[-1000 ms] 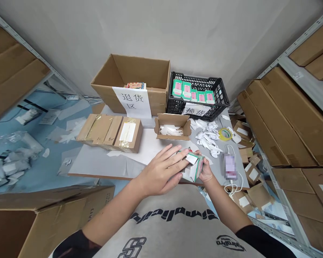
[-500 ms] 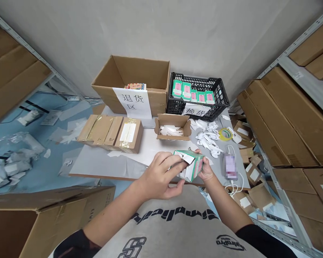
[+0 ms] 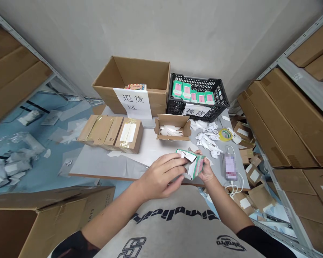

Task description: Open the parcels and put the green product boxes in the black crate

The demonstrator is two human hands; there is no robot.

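The grey desk point(image 3: 97, 164) is topped along the wall by a large open cardboard carton point(image 3: 104, 96) and, just beside it, a black plastic crate point(image 3: 174, 106) in which green-and-pink boxes point(image 3: 187, 91) are stood. Taped cardboard boxes point(image 3: 110, 132) are lined up at the left. The left grip point(image 3: 163, 175) is partly curled at the flapped end of a small green-and-white box point(image 3: 194, 169); whether anything is pinched there cannot be told. Above the desk's front edge, that box is held by the right grip point(image 3: 206, 172), closed around its right side. A roll of yellow tape point(image 3: 226, 134) is laid to the right.
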